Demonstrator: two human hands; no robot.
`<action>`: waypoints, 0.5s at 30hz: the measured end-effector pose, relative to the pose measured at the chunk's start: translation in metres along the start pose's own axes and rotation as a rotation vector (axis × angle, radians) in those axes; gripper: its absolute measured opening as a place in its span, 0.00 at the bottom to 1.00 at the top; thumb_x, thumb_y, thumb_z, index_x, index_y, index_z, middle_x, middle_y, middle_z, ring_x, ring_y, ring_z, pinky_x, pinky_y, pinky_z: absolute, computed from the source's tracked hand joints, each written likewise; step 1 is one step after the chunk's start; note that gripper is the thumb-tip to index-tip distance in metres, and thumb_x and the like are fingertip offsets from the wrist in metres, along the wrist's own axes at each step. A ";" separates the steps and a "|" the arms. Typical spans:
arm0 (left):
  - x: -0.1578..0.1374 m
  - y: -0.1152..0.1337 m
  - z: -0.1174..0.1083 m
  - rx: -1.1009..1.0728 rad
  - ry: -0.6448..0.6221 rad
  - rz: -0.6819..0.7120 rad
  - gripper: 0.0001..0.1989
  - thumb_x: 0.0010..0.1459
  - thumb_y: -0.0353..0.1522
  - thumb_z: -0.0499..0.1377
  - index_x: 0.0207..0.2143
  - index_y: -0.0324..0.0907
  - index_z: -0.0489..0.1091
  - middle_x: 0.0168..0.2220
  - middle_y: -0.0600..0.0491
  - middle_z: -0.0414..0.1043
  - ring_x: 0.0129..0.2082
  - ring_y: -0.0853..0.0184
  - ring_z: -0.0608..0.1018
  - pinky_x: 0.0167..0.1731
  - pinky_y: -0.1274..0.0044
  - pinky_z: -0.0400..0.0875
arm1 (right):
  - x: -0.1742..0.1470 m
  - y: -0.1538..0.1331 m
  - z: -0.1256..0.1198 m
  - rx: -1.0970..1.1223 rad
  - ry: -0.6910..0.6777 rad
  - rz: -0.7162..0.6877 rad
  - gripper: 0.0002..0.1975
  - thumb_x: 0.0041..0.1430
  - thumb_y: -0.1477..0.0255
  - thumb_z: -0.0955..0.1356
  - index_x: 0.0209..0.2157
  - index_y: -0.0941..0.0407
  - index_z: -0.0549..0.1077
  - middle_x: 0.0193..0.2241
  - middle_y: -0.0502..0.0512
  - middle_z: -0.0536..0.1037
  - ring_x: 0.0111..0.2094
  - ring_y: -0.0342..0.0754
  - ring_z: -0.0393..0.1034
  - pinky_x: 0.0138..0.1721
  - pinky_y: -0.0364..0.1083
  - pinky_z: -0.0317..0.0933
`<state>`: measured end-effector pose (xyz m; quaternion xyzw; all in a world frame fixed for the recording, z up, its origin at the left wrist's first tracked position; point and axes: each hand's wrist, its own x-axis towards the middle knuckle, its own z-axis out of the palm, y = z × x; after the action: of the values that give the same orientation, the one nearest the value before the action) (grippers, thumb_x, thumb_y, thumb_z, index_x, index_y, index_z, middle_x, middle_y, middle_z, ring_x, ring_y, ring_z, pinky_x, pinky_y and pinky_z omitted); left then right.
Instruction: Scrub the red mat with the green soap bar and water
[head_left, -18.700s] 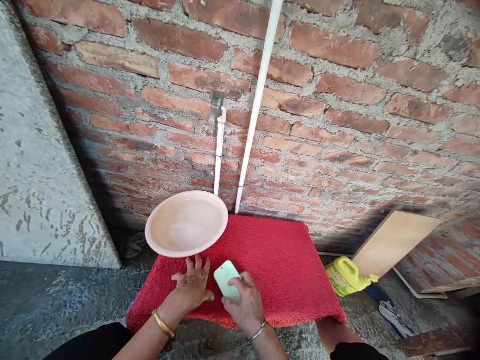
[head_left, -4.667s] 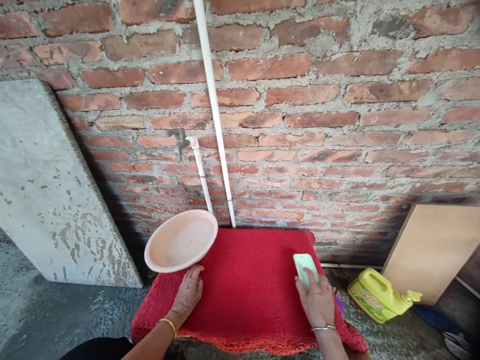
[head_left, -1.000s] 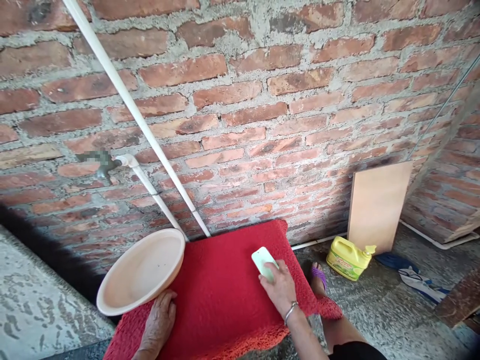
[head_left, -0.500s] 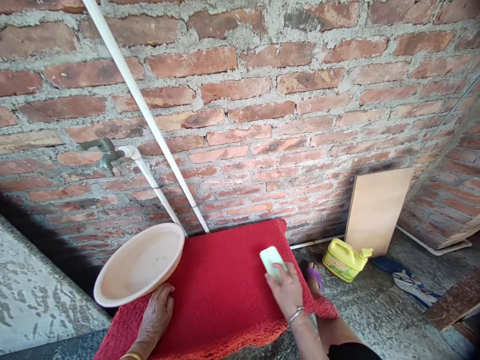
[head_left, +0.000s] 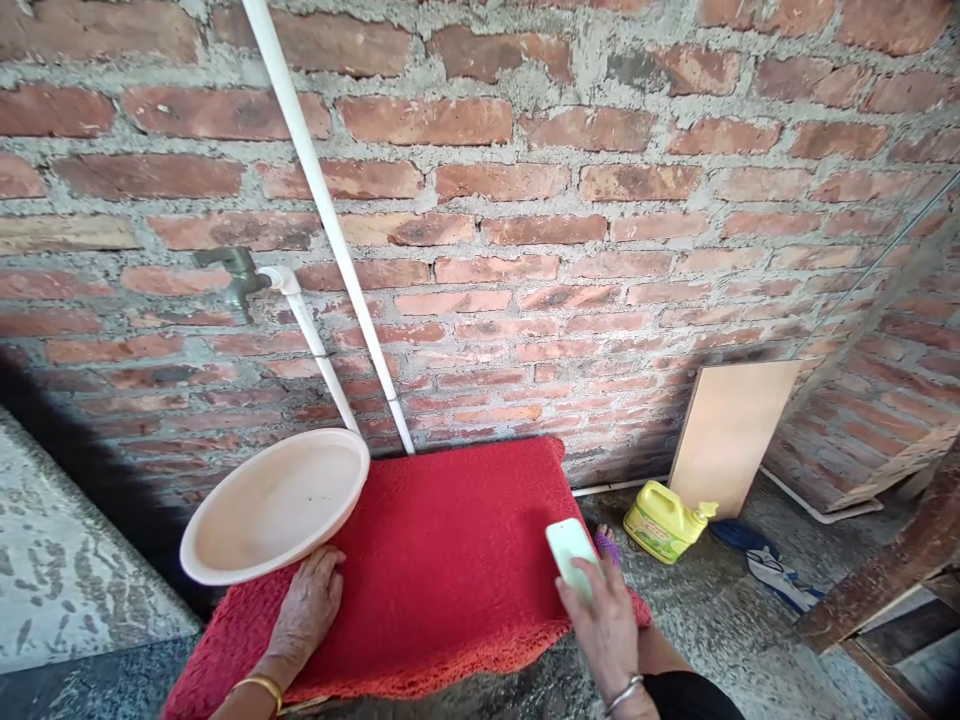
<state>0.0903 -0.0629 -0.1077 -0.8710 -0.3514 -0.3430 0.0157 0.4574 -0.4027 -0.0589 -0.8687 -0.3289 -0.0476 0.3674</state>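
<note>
A red shaggy mat (head_left: 450, 560) is spread over a low support, its fringed near edge hanging down. My right hand (head_left: 604, 615) grips a flat pale green block (head_left: 568, 545) with rounded corners and a small dark dot near its far end. The block is over the mat's right side; its underside is hidden. My left hand (head_left: 311, 600) rests on the mat's left part, fingers laid forward on it, close beside the near rim of the basin. The wide pale pink basin (head_left: 277, 510) is tilted at the mat's far left corner.
A brick wall (head_left: 517, 180) rises behind, with white pipes (head_left: 330, 210) and a tap (head_left: 238, 278) above the basin. To the right are a yellow jug (head_left: 660, 522), a leaning board (head_left: 735, 430) and slippers (head_left: 780, 575). A purple-shod foot (head_left: 606, 545) shows beside the mat.
My right hand has moved the pale green block toward the near right edge of the mat. The left hand stays in place. The camera view has shifted slightly.
</note>
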 end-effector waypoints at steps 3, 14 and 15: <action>0.000 0.001 0.001 0.000 0.017 0.022 0.10 0.58 0.30 0.49 0.37 0.44 0.70 0.38 0.49 0.77 0.41 0.60 0.80 0.46 0.69 0.76 | -0.016 -0.005 0.010 -0.038 -0.068 -0.114 0.17 0.59 0.56 0.67 0.44 0.48 0.80 0.48 0.60 0.76 0.46 0.59 0.72 0.50 0.57 0.68; -0.001 0.000 0.001 0.008 -0.003 0.034 0.10 0.58 0.28 0.49 0.38 0.43 0.69 0.39 0.47 0.76 0.42 0.60 0.79 0.47 0.68 0.76 | -0.010 0.022 -0.005 -0.038 0.181 -0.040 0.27 0.62 0.47 0.62 0.40 0.54 0.80 0.43 0.64 0.75 0.43 0.58 0.71 0.48 0.58 0.68; -0.001 0.000 0.001 0.007 -0.004 0.033 0.10 0.58 0.27 0.49 0.38 0.43 0.69 0.39 0.47 0.76 0.42 0.60 0.79 0.47 0.68 0.76 | -0.014 0.016 0.001 0.000 0.149 -0.078 0.25 0.62 0.48 0.63 0.40 0.53 0.80 0.43 0.62 0.75 0.43 0.57 0.71 0.48 0.57 0.68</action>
<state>0.0898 -0.0635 -0.1091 -0.8774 -0.3383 -0.3394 0.0239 0.4558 -0.4174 -0.0737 -0.8492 -0.3343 -0.1263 0.3889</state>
